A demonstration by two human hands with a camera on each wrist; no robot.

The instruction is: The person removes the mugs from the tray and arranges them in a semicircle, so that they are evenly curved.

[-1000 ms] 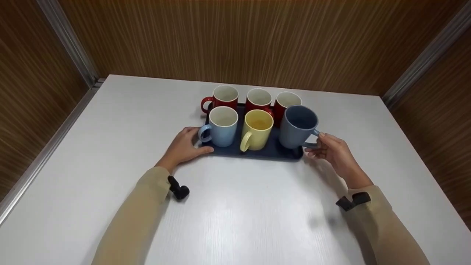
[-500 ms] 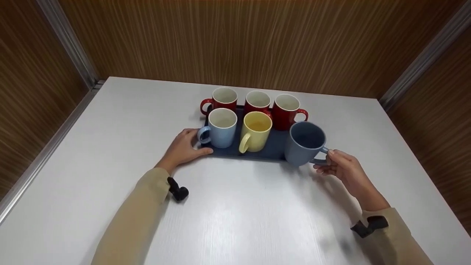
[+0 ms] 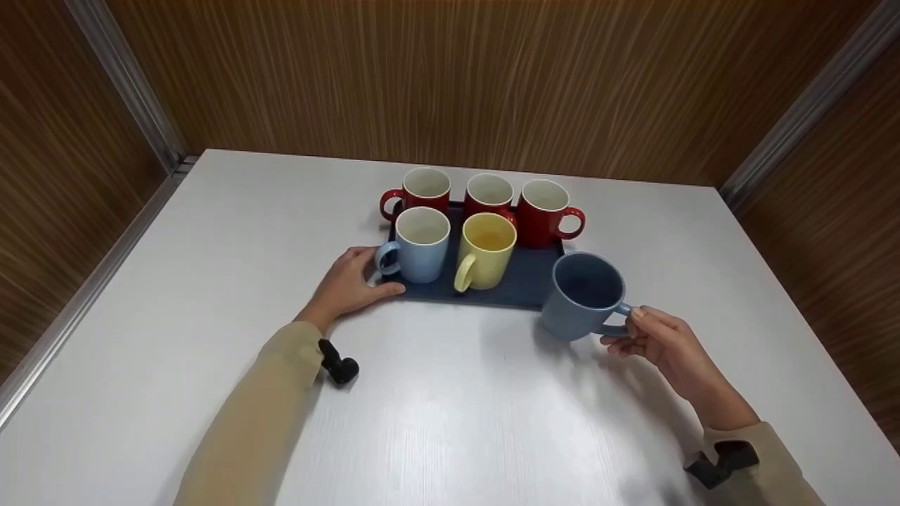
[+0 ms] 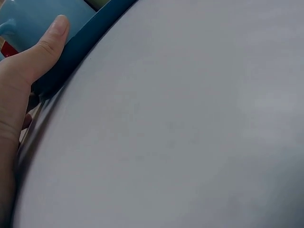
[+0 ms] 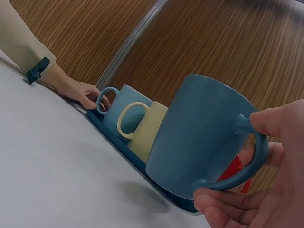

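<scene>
One blue mug (image 3: pixel 583 295) now off tray (image 3: pixel 524 284), right hand (image 3: pixel 664 344) gripping handle.

A: Bright overhead light; broad glare streaks the white surface (image 3: pixel 450 422) near the bottom, with soft shadows.

B: The left wrist view is soft; the thumb (image 4: pixel 52 35) is blurred.

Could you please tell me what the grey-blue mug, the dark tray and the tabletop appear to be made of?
Grey-blue mug: probably ceramic with a matte glaze; thick wall and handle, hardly any shine. Dark tray: looks like matte navy plastic with a rounded raised rim, though coated metal cannot be ruled out. Tabletop: white laminate or painted board, by its faint streaked grain and soft sheen.
</scene>
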